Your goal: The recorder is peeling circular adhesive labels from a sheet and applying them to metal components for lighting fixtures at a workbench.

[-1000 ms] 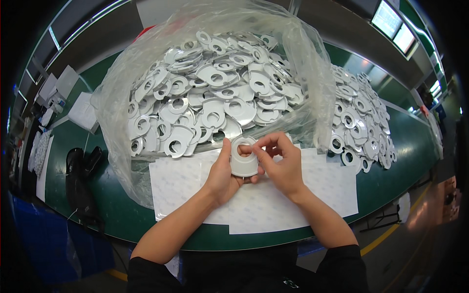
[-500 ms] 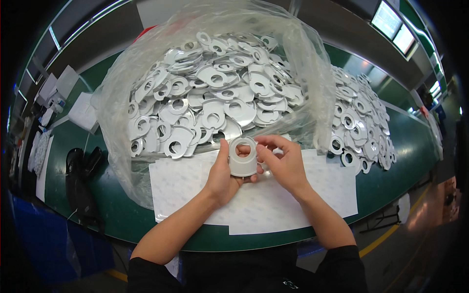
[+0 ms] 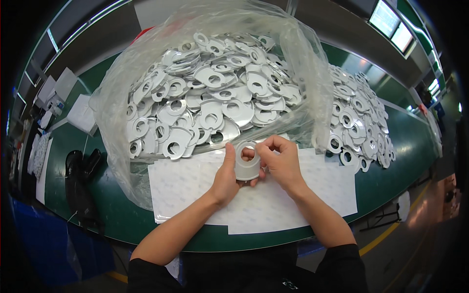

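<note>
In the head view, the left hand point(image 3: 225, 179) holds a part point(image 3: 247, 172) in front of the person, up above some paper point(image 3: 293, 195). The part is pale grey and looks a bit dull. It has a big round hole near its top, with a ring going all around the hole. Below the hole is a smooth, wide piece, and its bottom edge is a soft curve. The hole end tips away from the person. The left thumb presses on the left side of the part. The other left fingers curl behind it, and you can see bits of them through the hole and under the right side.

The right hand point(image 3: 282, 163) has its thumb and first finger close together at the top right of the ring. They touch the part there, but I cannot tell if they pinch something thin.

Past the hands, a big heap point(image 3: 215, 102) of parts with round holes sits in a clear bag point(image 3: 110, 110). Those look white and shiny. A smaller heap point(image 3: 359, 122) lies to the right of the bag, on the green table point(image 3: 124, 215).
</note>
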Demonstrator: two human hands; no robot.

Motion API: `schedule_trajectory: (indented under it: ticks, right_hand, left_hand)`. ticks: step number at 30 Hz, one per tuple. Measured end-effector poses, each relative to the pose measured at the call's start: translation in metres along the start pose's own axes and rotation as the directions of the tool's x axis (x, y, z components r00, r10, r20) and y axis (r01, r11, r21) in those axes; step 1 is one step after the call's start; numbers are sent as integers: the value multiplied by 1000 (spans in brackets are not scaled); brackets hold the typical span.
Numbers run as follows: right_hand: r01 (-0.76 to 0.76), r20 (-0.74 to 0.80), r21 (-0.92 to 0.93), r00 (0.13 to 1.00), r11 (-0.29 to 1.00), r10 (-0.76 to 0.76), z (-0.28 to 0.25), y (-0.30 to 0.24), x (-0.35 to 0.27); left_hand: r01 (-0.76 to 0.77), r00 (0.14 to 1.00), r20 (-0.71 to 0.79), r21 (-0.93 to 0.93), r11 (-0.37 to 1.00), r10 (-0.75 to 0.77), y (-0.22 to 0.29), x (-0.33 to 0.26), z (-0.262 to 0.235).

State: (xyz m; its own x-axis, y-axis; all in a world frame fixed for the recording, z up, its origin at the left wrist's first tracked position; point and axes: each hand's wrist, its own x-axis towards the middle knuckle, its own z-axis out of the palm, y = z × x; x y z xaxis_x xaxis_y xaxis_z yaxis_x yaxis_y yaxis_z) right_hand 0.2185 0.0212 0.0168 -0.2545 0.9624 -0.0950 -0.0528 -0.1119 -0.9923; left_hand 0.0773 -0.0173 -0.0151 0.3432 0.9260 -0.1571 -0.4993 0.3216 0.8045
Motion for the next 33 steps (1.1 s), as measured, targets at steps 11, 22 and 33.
schedule_trajectory:
  ticks: [11,22,33]
  right_hand:
    - [194,-80,-797,905,571,-419,6,3,-5]
    - [294,157,-703,952,647,-262,-17,-13,-9]
    - [340,123,-843,877,417,-465,-5,-3,-11]
  left_hand:
    - [49,999,16,116,992,-51,-3,-1,-2]
    - [101,994,-28,-40,994,-102,6,1,-2]
    - [160,987,17,-34,987,-160,12,-1,-3]
